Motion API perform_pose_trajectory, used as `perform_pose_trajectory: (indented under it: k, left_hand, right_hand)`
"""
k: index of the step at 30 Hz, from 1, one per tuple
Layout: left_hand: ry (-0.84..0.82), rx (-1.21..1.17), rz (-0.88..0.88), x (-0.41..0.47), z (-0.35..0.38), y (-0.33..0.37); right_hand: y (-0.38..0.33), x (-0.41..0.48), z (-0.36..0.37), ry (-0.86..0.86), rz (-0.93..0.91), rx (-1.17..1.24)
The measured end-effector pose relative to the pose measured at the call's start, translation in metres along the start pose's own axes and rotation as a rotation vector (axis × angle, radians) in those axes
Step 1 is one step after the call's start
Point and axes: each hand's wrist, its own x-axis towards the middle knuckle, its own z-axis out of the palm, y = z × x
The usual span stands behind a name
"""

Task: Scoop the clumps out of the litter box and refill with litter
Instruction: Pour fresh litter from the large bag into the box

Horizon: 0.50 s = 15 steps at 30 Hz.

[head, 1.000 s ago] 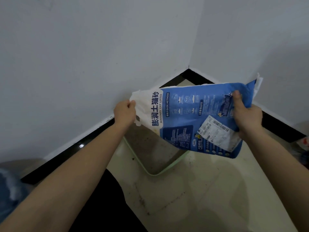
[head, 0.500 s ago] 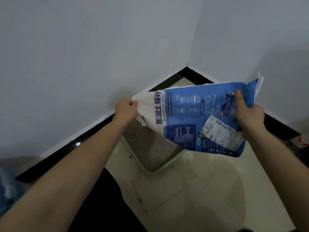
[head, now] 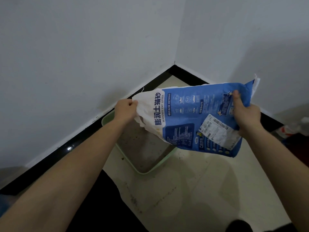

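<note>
Head view: both hands, left hand [head: 125, 109] and right hand [head: 245, 113], clamped on litter bag [head: 192, 118] ends above litter box [head: 147, 171].

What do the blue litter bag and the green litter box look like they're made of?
The litter bag looks like woven plastic sacking with a printed face: it crumples softly and shows loose threads at its white end. The litter box seems to be moulded plastic, pale green and smooth, with a rounded rim.
</note>
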Motion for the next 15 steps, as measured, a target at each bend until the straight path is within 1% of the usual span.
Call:
perform_pose_trajectory:
  k: [3,4,7,12,15]
  left_hand:
    - [0.013,-0.048,-0.01,-0.002,0.005,0.011]
    - [-0.003,-0.06,-0.003,-0.002,0.006,0.016]
    - [-0.13,-0.043,0.021,-0.001,0.011,0.026]
    - [-0.183,-0.011,0.049,-0.007,0.027,0.034]
    - [-0.126,-0.07,0.028,-0.007,0.036,0.03]
  right_hand:
    - [0.006,0.006,-0.008,0.03,0.032,-0.007]
    - [0.008,0.008,-0.01,0.047,0.043,-0.004]
    - [0.01,0.018,-0.022,0.096,0.048,-0.034]
    - [0.015,0.03,-0.037,0.128,0.085,-0.046]
    - [0.016,0.031,-0.038,0.126,0.079,-0.065]
